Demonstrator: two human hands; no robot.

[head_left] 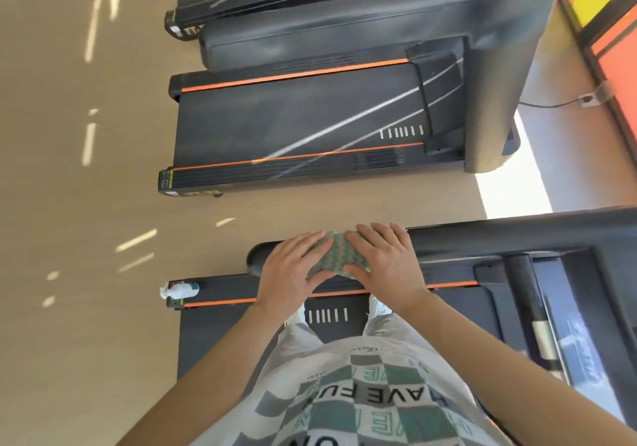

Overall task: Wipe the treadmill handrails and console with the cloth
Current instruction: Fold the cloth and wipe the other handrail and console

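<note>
A green zigzag-patterned cloth [339, 255] lies folded over the black handrail [455, 238] of the treadmill I stand on. My left hand [293, 269] presses flat on the cloth's left part, fingers straight and thumb along its lower edge. My right hand [384, 263] presses on the cloth's right part in the same way. The rail's rounded end [255, 260] shows just left of my left hand. The treadmill's console [568, 328] is at the right edge, seen from the side.
A white spray bottle [179, 290] lies on the rear corner of my treadmill's deck [220, 328]. A second treadmill [310, 125] stands beyond a strip of tan floor [86, 204], and a third behind it. A wall socket [586, 99] with a cable is at the right.
</note>
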